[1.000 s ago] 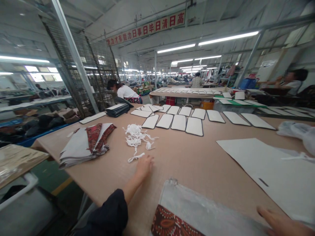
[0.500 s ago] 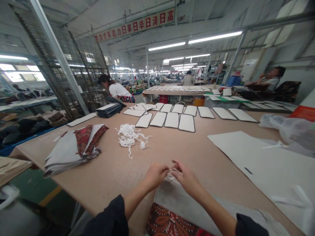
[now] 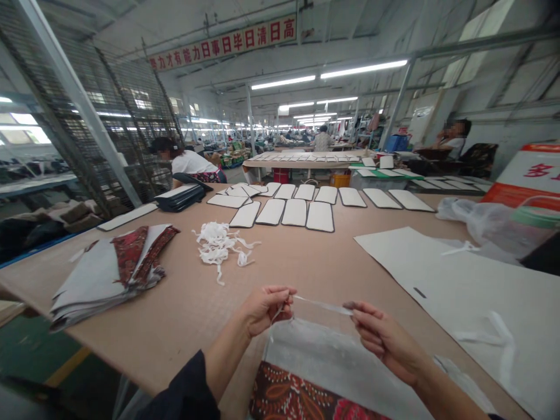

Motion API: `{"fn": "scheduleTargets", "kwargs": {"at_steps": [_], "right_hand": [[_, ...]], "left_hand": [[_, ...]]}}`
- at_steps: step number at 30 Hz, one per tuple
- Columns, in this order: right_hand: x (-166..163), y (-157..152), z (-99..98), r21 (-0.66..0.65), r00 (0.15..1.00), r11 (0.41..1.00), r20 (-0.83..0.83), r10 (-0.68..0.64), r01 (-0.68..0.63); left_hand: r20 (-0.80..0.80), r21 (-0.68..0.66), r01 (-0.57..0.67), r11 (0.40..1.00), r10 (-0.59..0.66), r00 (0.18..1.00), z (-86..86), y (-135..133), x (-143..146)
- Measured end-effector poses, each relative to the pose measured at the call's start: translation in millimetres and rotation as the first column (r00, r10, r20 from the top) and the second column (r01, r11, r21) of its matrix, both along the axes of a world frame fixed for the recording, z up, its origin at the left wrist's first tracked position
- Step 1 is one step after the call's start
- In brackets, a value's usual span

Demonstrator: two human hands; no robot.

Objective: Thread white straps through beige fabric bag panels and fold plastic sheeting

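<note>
A factory hall: long worktop (image 3: 332,262) rows, cut white panels (image 3: 294,212), stacked fabric pieces (image 3: 109,268), strip lights (image 3: 363,69).

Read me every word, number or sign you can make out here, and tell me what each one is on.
"日事日毕日清日高": red characters on the long banner hung under the roof; the characters at its left end are too blurred to read.
Red characters on the white and orange box at the right: blurred and cut off, unreadable.
No other text is legible.
</note>
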State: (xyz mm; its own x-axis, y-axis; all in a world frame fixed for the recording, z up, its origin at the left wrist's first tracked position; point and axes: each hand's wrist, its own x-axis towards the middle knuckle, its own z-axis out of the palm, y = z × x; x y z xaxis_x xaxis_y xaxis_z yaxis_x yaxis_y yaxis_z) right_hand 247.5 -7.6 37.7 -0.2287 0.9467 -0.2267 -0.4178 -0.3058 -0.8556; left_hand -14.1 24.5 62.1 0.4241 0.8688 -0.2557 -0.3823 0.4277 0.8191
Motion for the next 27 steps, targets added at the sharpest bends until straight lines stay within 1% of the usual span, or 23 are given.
{"fn": "scheduleTargets", "kwargs": {"at_steps": [2,5,8,11,13,15,16,18,20,22,24,27], "right_hand": [[13,-6,0.2,0.009,0.997,0.999,0.061,-0.042,0.042],[35,-16,-0.3,0.033,0.971,0.991,0.197,-0.132,0.128],[58,-23,-7.6,0.055,0.905,0.992,0.407,-0.127,0.114],[78,-28,-24.5,0.113,0.775,0.994,0.628,-0.071,-0.001],[87,-29,-37.6,0.165,0.652,0.977,0.757,-0.039,-0.133],[93,-31,-48.8,0.168,0.511,0.952,0.860,-0.014,-0.257],[95,-32,-53.2,0.154,0.445,0.943,0.895,-0.007,-0.295],[98,-34,-60.4,0.136,0.348,0.939,0.937,-0.019,-0.316],[100,-35,-66.9,0.143,0.281,0.949,0.958,-0.061,-0.281],[102,-35,-73.9,0.159,0.223,0.960,0.969,-0.106,-0.232],[104,-34,-81.2,0.172,0.191,0.962,0.973,-0.132,-0.213],[106,-32,-89.5,0.191,0.184,0.962,0.971,-0.156,-0.195]], "left_hand": [[-0.049,-0.023,0.033,0.999,-0.034,0.998,-2.0,-1,-3],[-0.162,-0.015,0.068,0.998,-0.069,0.984,-5.5,-4,-9],[-0.362,0.028,0.080,0.996,-0.065,0.930,-8.6,-7,-11],[-0.537,0.102,0.041,0.994,0.020,0.843,-16.7,-11,-6],[-0.624,0.145,0.022,0.989,0.074,0.778,-27.3,-13,-1],[-0.698,0.166,0.013,0.986,0.108,0.708,-40.7,-14,4],[-0.733,0.186,0.012,0.983,0.131,0.667,-47.4,-14,6],[-0.789,0.259,0.034,0.965,0.191,0.584,-58.5,-14,7],[-0.820,0.319,0.086,0.944,0.230,0.524,-64.9,-14,7],[-0.838,0.315,0.129,0.940,0.211,0.504,-67.0,-15,5],[-0.849,0.287,0.147,0.947,0.180,0.497,-67.0,-14,5],[-0.873,0.304,0.169,0.938,0.203,0.444,-67.1,-12,6]]}}
